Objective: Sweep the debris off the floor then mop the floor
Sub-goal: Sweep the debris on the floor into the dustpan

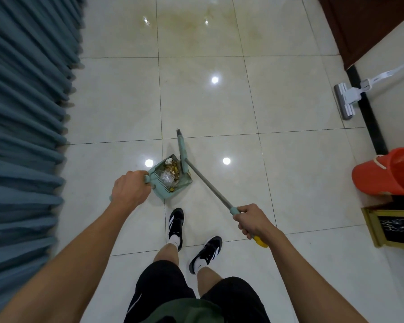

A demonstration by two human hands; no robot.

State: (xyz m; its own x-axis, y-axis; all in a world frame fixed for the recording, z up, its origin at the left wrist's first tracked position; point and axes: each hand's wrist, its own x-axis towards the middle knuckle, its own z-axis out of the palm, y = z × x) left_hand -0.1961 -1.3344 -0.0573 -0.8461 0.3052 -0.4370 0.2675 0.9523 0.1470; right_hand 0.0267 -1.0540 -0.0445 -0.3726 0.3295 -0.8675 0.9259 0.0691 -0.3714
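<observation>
Head view, looking down at a glossy tiled floor [219,108]. The left hand [130,188] is curled around the handle of a pale green dustpan [160,183], which sits on the floor just ahead of the person's feet. Debris [172,170], made up of yellowish scraps, a white crumpled piece and a clear wrapper, lies inside the pan. The right hand [254,221] grips the upper end of the broom [205,183], whose grey shaft slants down and leftward to a green head standing at the pan's right edge. The two hands are well apart. A flat mop [346,101] rests against the wall at upper right, with a red bucket [387,173] nearer on the same side. A blue-grey curtain [26,113] hangs along the left. Black-and-white sneakers [176,223] stand behind the pan.
</observation>
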